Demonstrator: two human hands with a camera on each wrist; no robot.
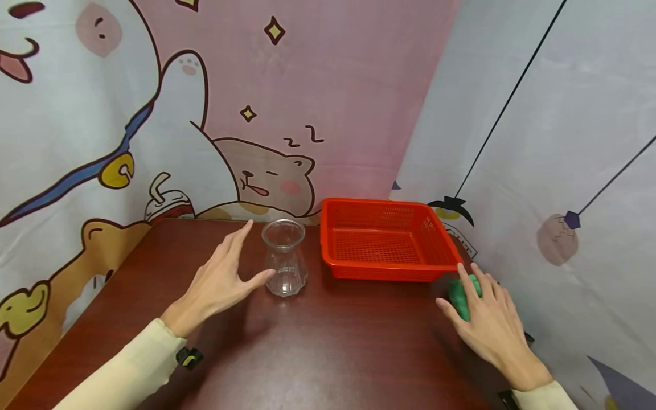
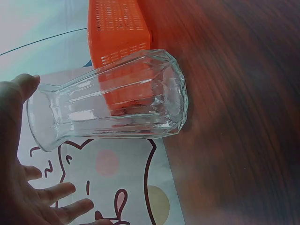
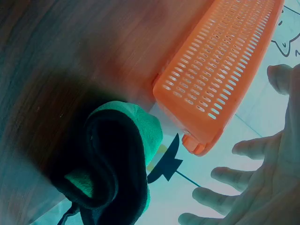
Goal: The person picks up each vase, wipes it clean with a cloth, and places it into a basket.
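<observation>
We judge the step in hand to be an approach, with both hands placed for a grip that is not yet made. In the head view, the left hand [image 1: 217, 282] stands at 9 o'clock of the glass vase [image 1: 286, 256], its fingers extended and its thumb spread wide; it grips nothing. The thumb tip overlaps the vase's outline, but we cannot confirm contact. The vase stands upright on the brown table [image 1: 328, 353], with the red basket [image 1: 384, 272] at 2 o'clock of it, near but apart. The right hand [image 1: 489, 324] has its fingers spread and likewise grips nothing. The green-and-black fabric item [image 1: 458, 302] lies at about 10 o'clock of this hand, beyond the basket's near right corner; the right wrist view shows a gap between fingers and fabric. We cannot identify the item further. In our judgement, a next move at the vase calls for closing the left thumb and fingers evenly about the glass, since smooth walls may slip and a knock at the flared rim may tip it. For the fabric, we advise lowering the right hand and pinching a fold, keeping clear of the basket.
</observation>
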